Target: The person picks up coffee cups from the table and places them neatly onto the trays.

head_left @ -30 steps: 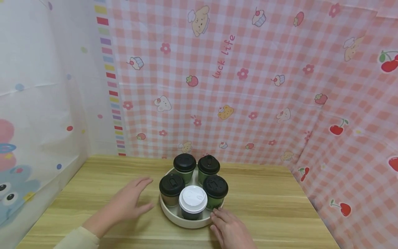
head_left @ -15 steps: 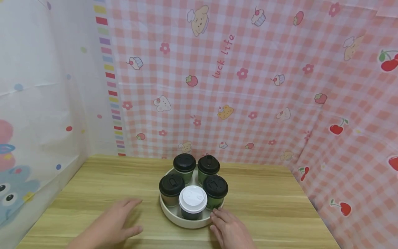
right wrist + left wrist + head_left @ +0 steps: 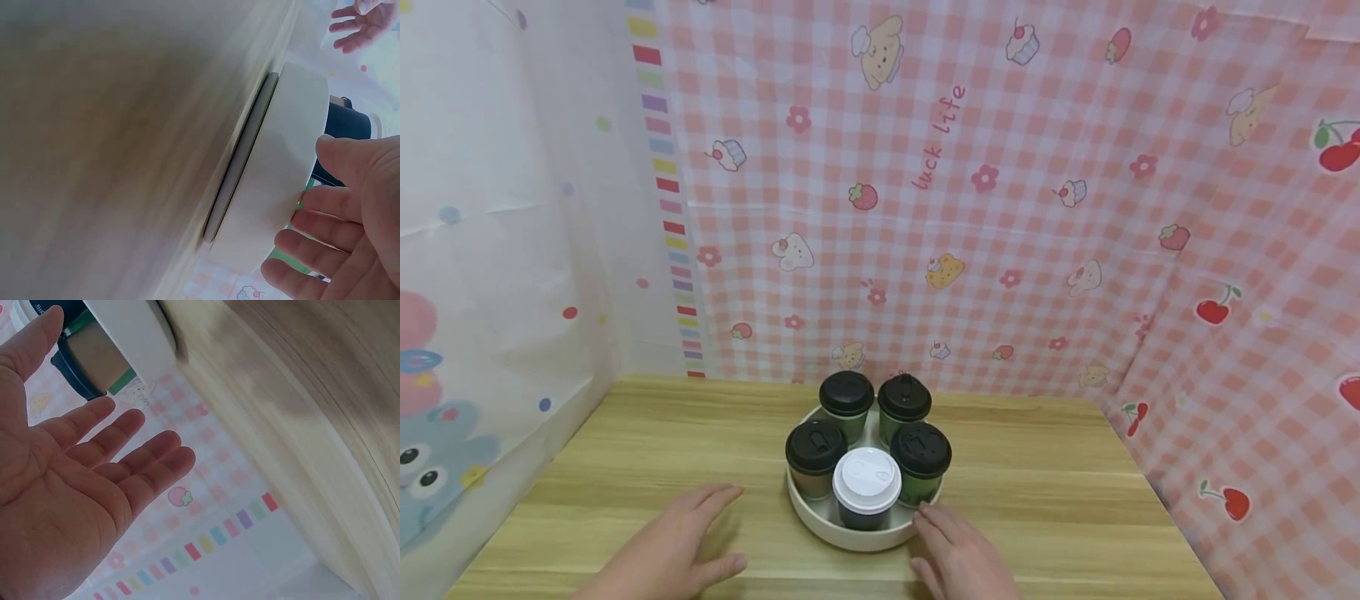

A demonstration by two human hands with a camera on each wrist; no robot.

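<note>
A round white tray [image 3: 862, 542] carries several lidded paper cups standing upright. The cup at its front has a white lid [image 3: 867, 479]; black lids top the others, among them the cup at the right [image 3: 919, 467] and the one at the left [image 3: 814, 458]. My left hand [image 3: 673, 542] is held left of the tray, apart from it, palm turned toward it. In the left wrist view that hand [image 3: 75, 469] has its fingers spread and holds nothing. My right hand [image 3: 962, 554] is at the tray's front right, its relaxed fingertips right at the rim; the right wrist view shows them beside the wall [image 3: 275, 169].
Beneath the tray is a thin grey base [image 3: 240, 159]. All stands on a wooden tabletop [image 3: 1037, 483]. A pink checked cloth [image 3: 1000, 233] hangs behind and at the right, a white patterned cloth [image 3: 497, 250] at the left.
My left hand has drawn back from the tray, toward the lower left, and has held nearly still over the last half second. The right hand has barely shifted; tray and cups stay put.
</note>
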